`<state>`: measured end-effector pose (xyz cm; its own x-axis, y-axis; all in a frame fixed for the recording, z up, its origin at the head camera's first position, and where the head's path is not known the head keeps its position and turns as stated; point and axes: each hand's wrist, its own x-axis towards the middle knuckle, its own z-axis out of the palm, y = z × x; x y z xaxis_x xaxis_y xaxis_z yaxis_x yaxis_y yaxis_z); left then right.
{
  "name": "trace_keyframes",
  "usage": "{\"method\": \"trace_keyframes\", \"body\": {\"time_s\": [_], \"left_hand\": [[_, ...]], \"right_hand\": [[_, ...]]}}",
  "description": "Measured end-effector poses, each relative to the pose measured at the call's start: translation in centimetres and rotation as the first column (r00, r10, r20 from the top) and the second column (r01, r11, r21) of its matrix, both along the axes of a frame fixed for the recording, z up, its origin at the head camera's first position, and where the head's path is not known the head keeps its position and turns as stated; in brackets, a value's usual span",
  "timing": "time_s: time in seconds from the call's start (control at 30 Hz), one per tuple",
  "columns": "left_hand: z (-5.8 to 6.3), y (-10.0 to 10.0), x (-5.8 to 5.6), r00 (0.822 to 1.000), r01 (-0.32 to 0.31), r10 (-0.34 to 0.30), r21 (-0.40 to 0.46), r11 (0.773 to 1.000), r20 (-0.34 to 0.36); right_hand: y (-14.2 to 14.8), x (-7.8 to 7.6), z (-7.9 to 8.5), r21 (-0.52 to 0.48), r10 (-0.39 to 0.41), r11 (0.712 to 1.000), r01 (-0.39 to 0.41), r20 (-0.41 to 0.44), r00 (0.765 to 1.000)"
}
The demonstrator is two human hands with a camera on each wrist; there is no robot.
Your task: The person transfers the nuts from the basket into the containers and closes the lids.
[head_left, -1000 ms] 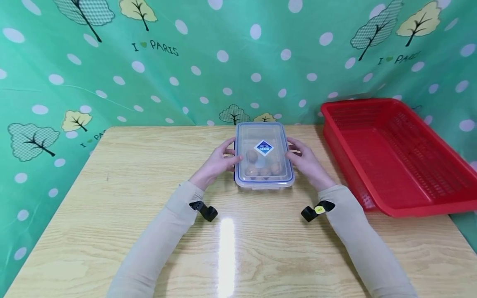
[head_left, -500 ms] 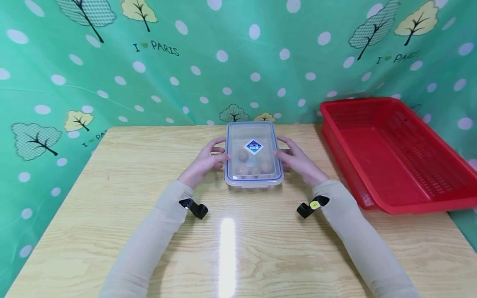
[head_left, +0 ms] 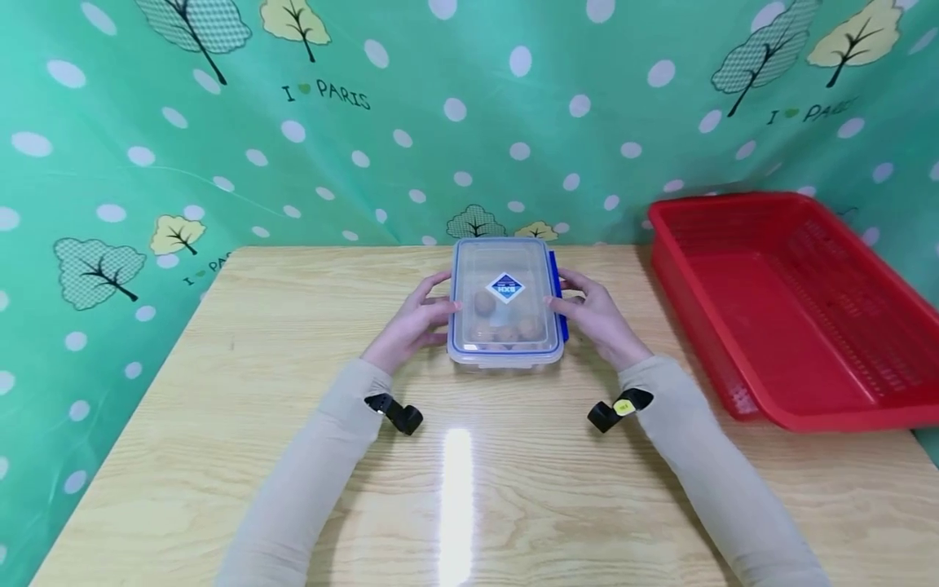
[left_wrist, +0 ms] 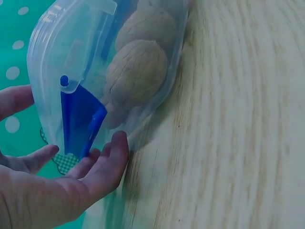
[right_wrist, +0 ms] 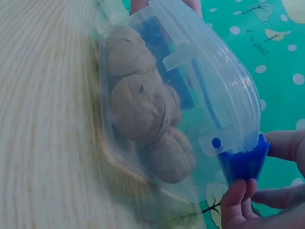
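Observation:
A clear plastic food container [head_left: 499, 257] with a blue-rimmed lid and a blue diamond label lies at the back middle of the table. Through its walls show several walnuts [right_wrist: 140, 107]. My left hand [head_left: 412, 323] holds its left side, thumb on the lid's edge, fingers lower down beside a blue latch [left_wrist: 80, 119] that stands away from the wall. On the opposite side my right hand [head_left: 600, 322] grips the edge, thumb on top and fingertips under another blue latch [right_wrist: 244, 161], which sticks outward. The lid sits on the box.
A large red plastic basket [head_left: 734, 359] stands on the right of the wooden table [head_left: 308, 326]. Behind the table hangs a green dotted cloth [head_left: 411, 98]. Black wrist cameras are strapped over both sleeves.
Both hands have shifted the container a little to the left. The blue latch along its right edge now shows in the head view; earlier a blue strip showed at the left edge.

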<state>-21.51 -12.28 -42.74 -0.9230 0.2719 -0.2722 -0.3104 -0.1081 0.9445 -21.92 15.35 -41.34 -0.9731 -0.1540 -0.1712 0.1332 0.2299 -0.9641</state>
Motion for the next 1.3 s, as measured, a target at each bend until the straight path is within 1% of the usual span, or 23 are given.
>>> {"method": "trace_keyframes", "body": {"time_s": [0.13,0.27,0.4,0.6,0.8,0.97,1.07,1.17,1.3], "left_hand": [[-0.24,0.57,-0.07,1.000,-0.018,0.018,-0.016,1.000,0.002],[-0.32,0.73,-0.05,1.000,-0.027,0.027,-0.031,0.999,-0.004],[-0.30,0.79,0.10,0.999,-0.031,0.030,-0.037,0.999,-0.009],[-0.14,0.98,0.24,0.999,-0.048,0.048,-0.047,0.998,-0.001],[-0.15,0.96,0.16,0.999,-0.054,0.053,-0.061,0.997,-0.008],[0.02,1.04,0.23,0.999,-0.052,0.050,-0.071,0.996,-0.021],[0.14,1.04,0.30,0.998,-0.055,0.054,-0.064,0.996,-0.027],[0.19,0.93,0.39,0.997,-0.076,0.074,-0.067,0.995,-0.034],[0.22,0.91,0.56,0.991,-0.121,0.116,-0.081,0.989,-0.067]], "right_hand": [[0.57,0.30,-0.06,0.013,0.033,0.999,-0.033,0.000,0.999],[0.70,0.55,-0.07,-0.018,0.044,0.999,-0.043,0.039,0.998],[0.69,0.62,-0.26,-0.058,0.039,0.998,-0.036,0.064,0.997],[0.66,0.60,-0.62,-0.098,0.025,0.995,-0.018,0.065,0.998],[0.41,0.72,-0.43,-0.137,0.006,0.991,0.006,0.089,0.996],[0.30,0.78,-0.27,-0.138,-0.006,0.990,0.019,0.090,0.996],[0.26,0.80,-0.31,-0.129,-0.007,0.991,0.016,0.075,0.997],[0.15,0.83,-0.36,-0.120,0.012,0.993,-0.007,0.047,0.999],[0.02,0.82,-0.44,-0.115,0.028,0.993,-0.025,0.032,0.999]]}}
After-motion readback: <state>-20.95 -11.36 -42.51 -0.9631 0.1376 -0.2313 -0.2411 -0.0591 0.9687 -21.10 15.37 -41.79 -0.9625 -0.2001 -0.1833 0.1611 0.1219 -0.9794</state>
